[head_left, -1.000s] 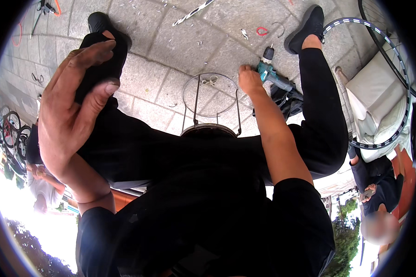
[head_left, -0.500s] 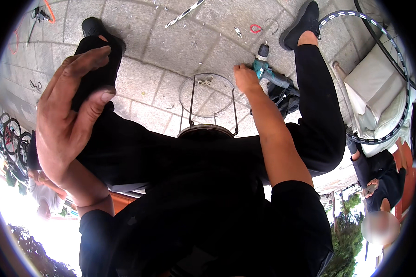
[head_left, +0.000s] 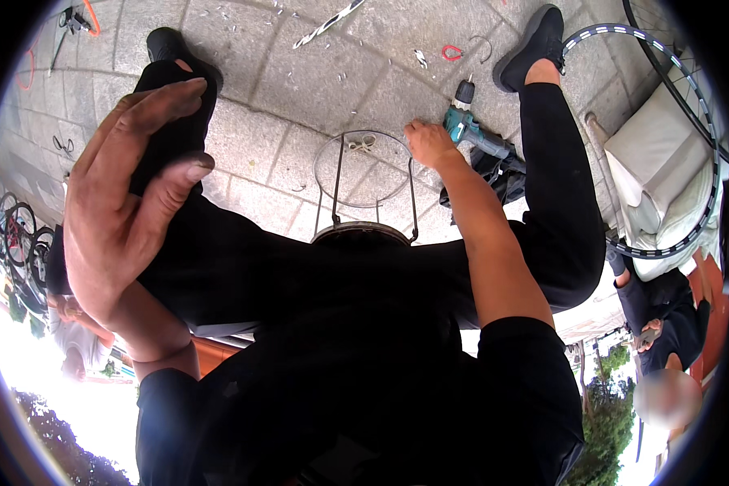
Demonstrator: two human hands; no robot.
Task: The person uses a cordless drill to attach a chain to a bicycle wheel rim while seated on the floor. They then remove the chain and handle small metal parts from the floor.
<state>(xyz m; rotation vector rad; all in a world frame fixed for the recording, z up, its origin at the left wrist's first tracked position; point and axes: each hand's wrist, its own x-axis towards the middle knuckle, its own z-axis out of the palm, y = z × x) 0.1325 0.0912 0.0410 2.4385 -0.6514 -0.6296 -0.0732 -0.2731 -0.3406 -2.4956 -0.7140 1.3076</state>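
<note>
**Wire frame between the knees, drill at hand**

While the person sits on the stone paving with legs spread, a round wire frame stands between the thighs: two rings joined by thin upright rods, the lower ring resting against the dark trousers, the upper ring toward the paving.

Right hand: at the rim of the upper ring, fingers curled; whether they pinch the wire or only rest on it cannot be told, since the knuckles hide the tips. Just beside it lies a teal cordless drill, chuck pointing away from the body, touching or nearly touching the hand.

Left hand: raised close to the camera, open, fingers loosely spread and bent, holding nothing. It hangs over the left leg, well apart from the frame (palm looks grimy).

Around: a red hook-shaped bit and small light scraps on the paving near the right shoe; a bicycle rim with a checked band lies to the right over a pale cushion-like object. Another person crouches at the lower right edge.

Risks, as a judgement: the frame is steadied by one hand at most, so a push at the top ring could tip or twist it, and the thin rods look easy to bend. The drill lies close to the wrist; a careless grab could knock it into the frame.
</note>
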